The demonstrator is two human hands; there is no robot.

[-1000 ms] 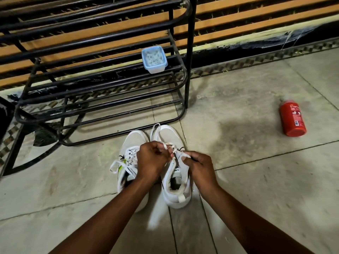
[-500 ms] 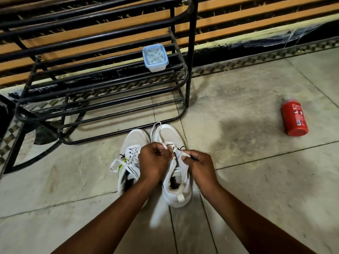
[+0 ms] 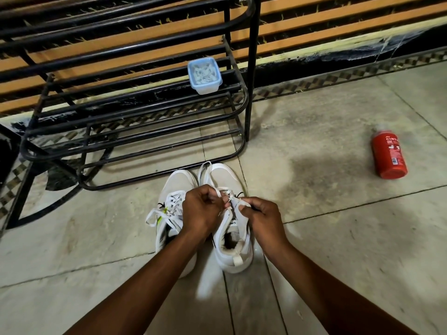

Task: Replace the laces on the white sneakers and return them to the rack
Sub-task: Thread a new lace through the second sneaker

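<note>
Two white sneakers stand side by side on the tiled floor, toes toward the black metal rack. The left sneaker is laced, and a loose lace end loops off its left side. Over the tongue of the right sneaker, my left hand pinches one strand of the white lace. My right hand pinches the other strand close beside it. A loop of that lace trails forward over the toe. My hands hide the eyelets.
A small blue-rimmed plastic tub sits on the rack's middle shelf, near its right end. A red bottle lies on the floor far to the right. A striped wall runs behind the rack.
My hands have stayed on the right sneaker's lace, with the fingers shifting slightly. The view has tilted a little; the sneakers have not moved.
</note>
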